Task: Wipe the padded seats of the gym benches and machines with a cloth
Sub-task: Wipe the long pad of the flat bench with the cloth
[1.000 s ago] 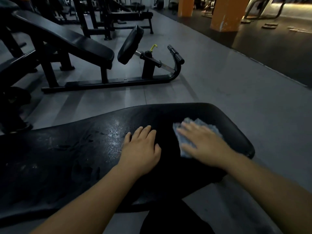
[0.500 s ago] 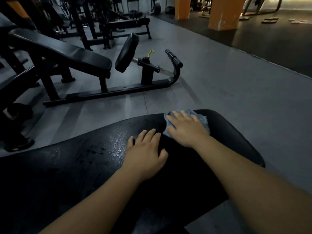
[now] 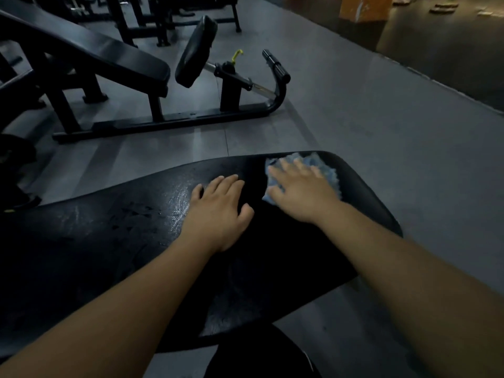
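A wide black padded bench seat (image 3: 114,241) fills the lower part of the head view, with a damp sheen near its middle. My right hand (image 3: 302,189) lies flat with straight fingers on a light blue cloth (image 3: 324,167), pressing it onto the pad near the far edge on the right. To its left, my left hand (image 3: 221,211) rests flat on the pad, fingers straight and holding nothing. Most of the cloth is hidden under my right hand.
Beyond the pad stands a black incline bench (image 3: 109,58) with a tilted seat pad (image 3: 195,50) and a yellow pin (image 3: 237,54) on a floor frame. More black machines stand at the top left. An orange pillar (image 3: 365,6) rises top right. Grey floor (image 3: 381,132) lies to the right.
My right hand has slid the cloth from the near right of the pad up to the far edge. My left hand has stayed put on the pad.
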Demonstrator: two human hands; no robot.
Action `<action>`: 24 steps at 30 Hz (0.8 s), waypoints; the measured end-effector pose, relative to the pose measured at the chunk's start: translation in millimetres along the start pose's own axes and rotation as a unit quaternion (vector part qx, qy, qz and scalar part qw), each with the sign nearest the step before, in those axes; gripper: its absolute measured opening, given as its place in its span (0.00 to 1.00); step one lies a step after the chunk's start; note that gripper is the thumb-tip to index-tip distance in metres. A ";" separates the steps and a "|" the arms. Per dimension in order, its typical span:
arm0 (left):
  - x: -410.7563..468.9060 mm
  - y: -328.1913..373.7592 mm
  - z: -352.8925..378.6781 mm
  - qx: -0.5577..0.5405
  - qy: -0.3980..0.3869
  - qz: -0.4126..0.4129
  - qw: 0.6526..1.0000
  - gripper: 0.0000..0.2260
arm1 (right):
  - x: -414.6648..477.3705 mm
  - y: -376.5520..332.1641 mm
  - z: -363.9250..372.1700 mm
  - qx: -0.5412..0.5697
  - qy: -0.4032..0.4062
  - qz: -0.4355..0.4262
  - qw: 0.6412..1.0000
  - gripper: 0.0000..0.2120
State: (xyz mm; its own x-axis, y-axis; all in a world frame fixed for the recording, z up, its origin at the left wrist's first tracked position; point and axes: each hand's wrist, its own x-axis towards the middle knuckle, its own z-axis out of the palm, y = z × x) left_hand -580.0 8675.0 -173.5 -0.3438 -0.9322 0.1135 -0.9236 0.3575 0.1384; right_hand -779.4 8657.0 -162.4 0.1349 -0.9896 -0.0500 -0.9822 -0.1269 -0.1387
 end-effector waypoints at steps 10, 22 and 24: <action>-2.7 27.1 -3.2 0.008 -0.042 0.008 0.999 0.38 | -51.6 60.4 2.0 -0.010 0.024 -0.026 0.999 0.39; -5.7 60.1 6.7 -0.013 -0.047 0.086 0.995 0.33 | -38.8 66.0 -4.1 -0.018 0.018 0.058 0.998 0.35; 6.9 56.3 2.5 0.018 -0.031 0.113 0.993 0.34 | -2.8 56.3 -0.5 -0.018 0.021 0.100 0.995 0.30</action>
State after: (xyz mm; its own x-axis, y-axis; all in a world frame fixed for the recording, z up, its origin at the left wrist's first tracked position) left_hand -634.8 8688.6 -167.3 -0.5514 -0.8308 0.0758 -0.8271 0.5563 0.0805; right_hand -835.2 8652.6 -169.6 -0.0684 -0.9972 -0.0318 -0.9929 0.0711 -0.0950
